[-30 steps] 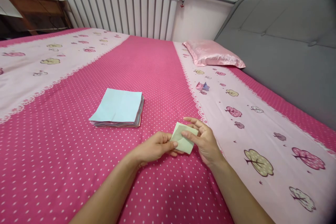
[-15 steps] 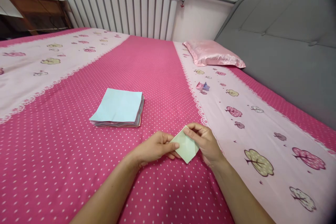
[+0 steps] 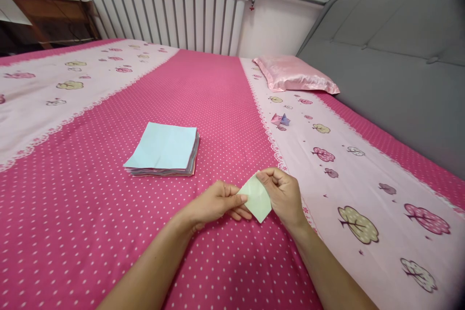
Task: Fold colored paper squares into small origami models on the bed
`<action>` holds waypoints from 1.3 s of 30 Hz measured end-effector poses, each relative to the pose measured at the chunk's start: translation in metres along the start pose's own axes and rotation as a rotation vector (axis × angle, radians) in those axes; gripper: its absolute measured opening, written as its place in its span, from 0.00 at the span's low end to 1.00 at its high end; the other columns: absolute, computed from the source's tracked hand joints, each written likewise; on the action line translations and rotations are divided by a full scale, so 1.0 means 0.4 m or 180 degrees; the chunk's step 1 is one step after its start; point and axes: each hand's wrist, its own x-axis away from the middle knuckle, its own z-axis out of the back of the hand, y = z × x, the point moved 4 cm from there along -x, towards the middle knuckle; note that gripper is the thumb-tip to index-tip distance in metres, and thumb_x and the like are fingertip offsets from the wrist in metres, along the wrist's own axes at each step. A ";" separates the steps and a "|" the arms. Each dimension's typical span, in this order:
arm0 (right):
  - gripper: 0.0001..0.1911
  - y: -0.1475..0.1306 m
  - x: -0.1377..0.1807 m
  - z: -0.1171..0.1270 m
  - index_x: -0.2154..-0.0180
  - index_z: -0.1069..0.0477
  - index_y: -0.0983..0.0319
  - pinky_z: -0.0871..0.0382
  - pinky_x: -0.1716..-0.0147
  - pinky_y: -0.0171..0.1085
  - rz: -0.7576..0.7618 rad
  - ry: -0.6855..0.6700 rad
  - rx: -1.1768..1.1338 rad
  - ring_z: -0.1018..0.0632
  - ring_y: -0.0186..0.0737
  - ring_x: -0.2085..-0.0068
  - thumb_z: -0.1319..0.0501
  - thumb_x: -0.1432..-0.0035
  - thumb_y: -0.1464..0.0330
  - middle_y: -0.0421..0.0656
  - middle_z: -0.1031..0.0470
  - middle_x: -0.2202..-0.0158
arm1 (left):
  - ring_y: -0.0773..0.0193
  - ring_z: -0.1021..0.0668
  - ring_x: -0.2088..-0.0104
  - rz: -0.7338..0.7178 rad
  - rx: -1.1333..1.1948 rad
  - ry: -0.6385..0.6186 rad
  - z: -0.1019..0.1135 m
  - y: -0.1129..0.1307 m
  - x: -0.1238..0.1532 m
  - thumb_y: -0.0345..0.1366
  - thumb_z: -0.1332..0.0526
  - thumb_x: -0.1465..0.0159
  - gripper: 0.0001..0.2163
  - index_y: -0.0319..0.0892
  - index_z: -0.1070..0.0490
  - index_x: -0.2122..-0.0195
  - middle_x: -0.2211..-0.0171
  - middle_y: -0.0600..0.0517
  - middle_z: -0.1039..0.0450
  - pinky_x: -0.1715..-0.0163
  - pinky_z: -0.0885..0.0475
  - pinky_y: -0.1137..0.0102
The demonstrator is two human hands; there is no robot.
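From where I sit, the paper (image 3: 257, 201) is up in both hands over the near part of the bed (image 3: 203, 87), well apart from its far edge; whether it brushes the cover, I cannot tell. My left hand (image 3: 220, 203) has its left corner pinched, thumb on top and fingers beneath, with no gap but the paper's thickness. My right hand (image 3: 285, 196) is closed on the opposite side, thumb near the far corner and fingers curled behind. I'd judge the left grip is the anchor, steadying the piece, while the right thumb presses the edge, which would explain the curve there.

The paper is pale green, matt and plain, smaller than the sheets in the stack, with one corner pointing back at me. Faint crease lines show; I cannot count its layers.

The stack (image 3: 163, 147), light blue on top, lies leftward and farther out, probably set there to leave the hands room. Toward the headboard (image 3: 392, 63) edge sits a small pink-and-blue folded shape (image 3: 281, 119), short of the pillow (image 3: 296, 75).
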 end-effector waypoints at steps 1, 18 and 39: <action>0.12 -0.001 0.000 0.001 0.74 0.32 0.62 0.43 0.83 0.29 0.0020 0.0017 0.0041 0.35 0.30 0.81 0.41 0.47 0.61 0.35 0.35 0.83 | 0.62 0.21 0.68 0.0010 0.0032 -0.0013 0.000 -0.001 0.000 0.42 0.40 0.43 0.15 0.32 0.26 0.67 0.68 0.39 0.23 0.68 0.29 0.72; 0.13 -0.001 -0.005 -0.002 0.58 0.33 0.60 0.34 0.75 0.31 0.0037 -0.0217 -0.0309 0.27 0.34 0.72 0.43 0.45 0.62 0.40 0.27 0.70 | 0.64 0.21 0.70 -0.0125 0.0125 0.0276 0.017 0.005 -0.004 0.42 0.41 0.42 0.15 0.33 0.26 0.65 0.69 0.41 0.22 0.67 0.30 0.72; 0.18 -0.030 -0.003 0.003 0.53 0.33 0.55 0.38 0.48 0.48 0.1028 0.0010 0.0738 0.36 0.45 0.45 0.40 0.47 0.68 0.44 0.38 0.47 | 0.61 0.22 0.67 -0.0520 0.0088 0.0789 0.041 0.000 -0.021 0.44 0.38 0.45 0.16 0.34 0.25 0.65 0.68 0.42 0.23 0.64 0.30 0.68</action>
